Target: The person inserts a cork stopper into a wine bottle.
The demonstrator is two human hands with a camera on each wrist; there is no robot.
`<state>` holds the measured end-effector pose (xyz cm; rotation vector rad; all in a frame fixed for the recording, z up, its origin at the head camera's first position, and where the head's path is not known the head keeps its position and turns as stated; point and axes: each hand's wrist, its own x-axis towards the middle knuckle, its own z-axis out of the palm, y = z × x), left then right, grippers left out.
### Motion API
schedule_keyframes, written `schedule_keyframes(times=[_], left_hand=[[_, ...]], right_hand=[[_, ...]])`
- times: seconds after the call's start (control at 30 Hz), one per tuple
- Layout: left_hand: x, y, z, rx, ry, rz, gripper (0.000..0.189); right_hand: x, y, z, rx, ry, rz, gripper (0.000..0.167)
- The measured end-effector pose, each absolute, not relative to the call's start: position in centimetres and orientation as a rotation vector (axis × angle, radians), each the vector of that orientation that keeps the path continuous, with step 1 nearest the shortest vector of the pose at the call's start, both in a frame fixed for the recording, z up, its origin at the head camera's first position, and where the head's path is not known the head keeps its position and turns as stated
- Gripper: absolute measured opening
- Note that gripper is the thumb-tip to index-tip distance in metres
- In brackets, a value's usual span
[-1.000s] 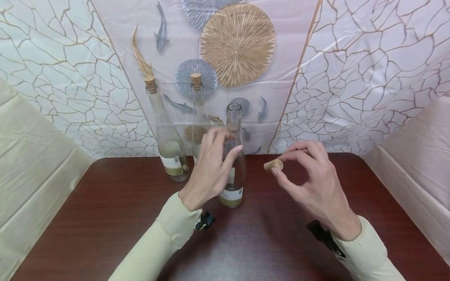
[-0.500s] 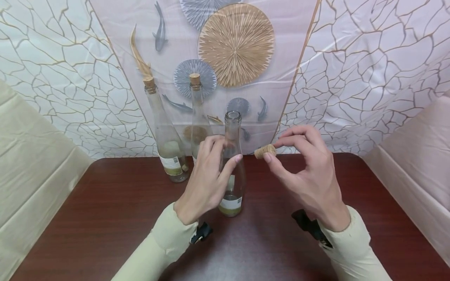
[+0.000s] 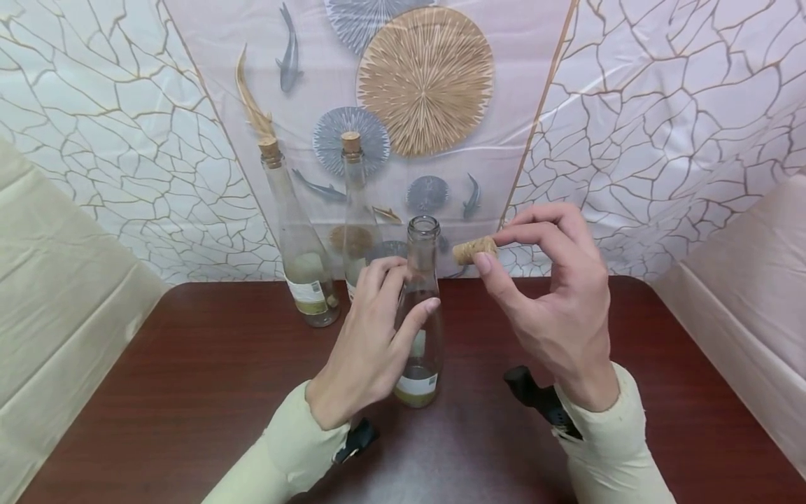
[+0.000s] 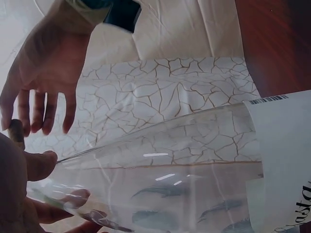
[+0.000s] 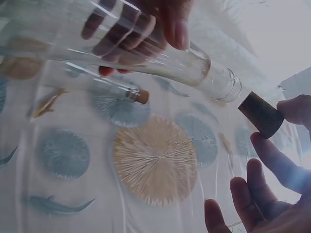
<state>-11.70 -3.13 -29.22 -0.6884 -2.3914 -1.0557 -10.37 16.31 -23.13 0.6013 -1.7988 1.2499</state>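
My left hand (image 3: pixel 371 332) grips a clear glass bottle (image 3: pixel 423 280) below its neck, thumb on the near side and fingers behind. The bottle stands upright with an uncovered mouth and a white and green label near its base. Between the thumb and fingertips of my right hand (image 3: pixel 560 294), a cork (image 3: pixel 475 250) is pinched and tilted sideways, just right of the bottle's mouth. In the right wrist view the cork (image 5: pixel 261 115) has its narrower end toward the bottle mouth (image 5: pixel 233 86), a small gap apart. Through the glass, the left wrist view shows left fingers curled round the bottle (image 4: pixel 194 145).
Two more glass bottles stand behind on the left, the outer bottle (image 3: pixel 308 266) and the inner bottle (image 3: pixel 359 210), both with corks in their necks. They rest on a dark red wooden table (image 3: pixel 189 392). A patterned cloth (image 3: pixel 630 140) hangs behind the table.
The left hand has brought the bottle nearer to me, lower in the head view. My right hand has risen and moved left with the cork, closer to the bottle's mouth.
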Motion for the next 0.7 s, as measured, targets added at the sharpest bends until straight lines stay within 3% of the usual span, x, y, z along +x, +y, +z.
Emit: schedule_keyframes(times=[0.7], left_hand=[[-9.7, -3.1, -29.1, -0.791, -2.366, -1.020, 0.035]], right_hand=[[-10.9, 13.1, -21.9, 0.728, -1.470, 1.474, 0.026]])
